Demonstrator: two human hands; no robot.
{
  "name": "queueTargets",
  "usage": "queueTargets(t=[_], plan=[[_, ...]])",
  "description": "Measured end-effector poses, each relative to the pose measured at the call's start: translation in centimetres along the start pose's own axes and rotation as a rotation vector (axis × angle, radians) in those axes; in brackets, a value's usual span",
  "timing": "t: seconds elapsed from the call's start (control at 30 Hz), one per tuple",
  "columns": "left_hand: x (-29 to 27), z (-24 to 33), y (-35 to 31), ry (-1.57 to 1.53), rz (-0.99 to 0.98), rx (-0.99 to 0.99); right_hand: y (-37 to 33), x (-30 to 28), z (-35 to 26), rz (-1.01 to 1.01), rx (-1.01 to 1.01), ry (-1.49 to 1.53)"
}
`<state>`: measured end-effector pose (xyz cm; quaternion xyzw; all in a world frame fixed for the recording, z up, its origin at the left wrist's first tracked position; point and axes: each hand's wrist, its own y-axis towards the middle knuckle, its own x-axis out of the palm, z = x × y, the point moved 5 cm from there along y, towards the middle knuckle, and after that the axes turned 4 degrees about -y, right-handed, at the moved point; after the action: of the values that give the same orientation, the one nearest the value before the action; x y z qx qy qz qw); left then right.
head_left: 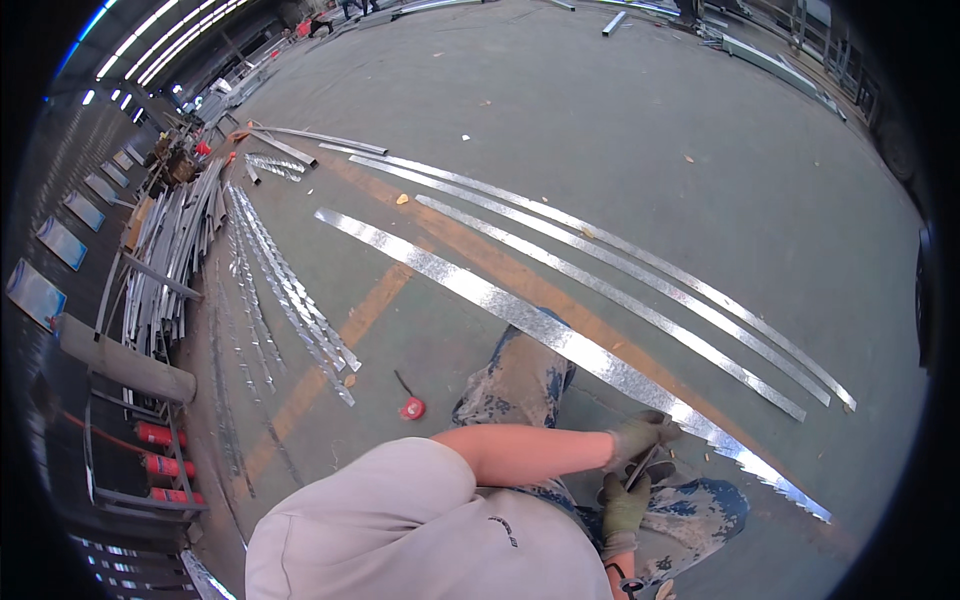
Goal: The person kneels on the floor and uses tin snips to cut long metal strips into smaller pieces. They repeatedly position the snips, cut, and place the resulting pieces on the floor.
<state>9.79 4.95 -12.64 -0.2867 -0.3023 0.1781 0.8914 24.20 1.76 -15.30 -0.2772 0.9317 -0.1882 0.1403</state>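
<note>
A long, wide galvanized metal strip [480, 290] lies across the floor and passes over my knee. Its right end [785, 485] has a jagged, notched edge. My gloved left hand [642, 433] reaches in from the left and grips the strip's near edge. Just below it, my gloved right hand [624, 508] is closed on a pair of dark-handled snips [640, 468], whose tip points up at the strip beside my left hand. The blades are hidden behind the gloves.
Three narrower metal strips [640, 270] curve across the floor beyond. Notched strips [290, 300] and a pile of metal profiles [170, 250] lie at the left. A red tape measure [412, 408] sits near my knee. Red cylinders [160, 435] lie in a rack at the lower left.
</note>
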Motion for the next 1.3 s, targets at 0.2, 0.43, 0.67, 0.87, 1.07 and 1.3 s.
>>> queueTargets(t=[0.2, 0.43, 0.67, 0.87, 1.07, 1.3], plan=[[-7.6, 4.8, -0.6, -0.845, -0.145, 0.213, -1.1, -0.7, -2.4, 0.042, -0.052, 0.018], [-9.4, 8.0, -3.8, -0.555, 0.129, 0.228, -2.1, -1.1, -6.5, -0.032, 0.032, 0.075], [-10.3, 8.5, -4.2, -0.637, 0.06, 0.33, -2.6, -2.3, -7.1, -0.053, 0.039, 0.088], [-10.7, 8.9, -4.2, -0.7, 0.078, 0.341, -1.9, -2.8, -6.1, 0.009, -0.048, -0.017], [-9.2, 9.0, -4.7, -0.626, 0.057, 0.336, -1.8, -4.0, -6.0, 0.113, -0.178, -0.014], [-3.4, 7.9, -2.9, -0.527, -0.085, 0.232, -2.0, -6.5, -6.5, 0.191, 0.019, 0.096]])
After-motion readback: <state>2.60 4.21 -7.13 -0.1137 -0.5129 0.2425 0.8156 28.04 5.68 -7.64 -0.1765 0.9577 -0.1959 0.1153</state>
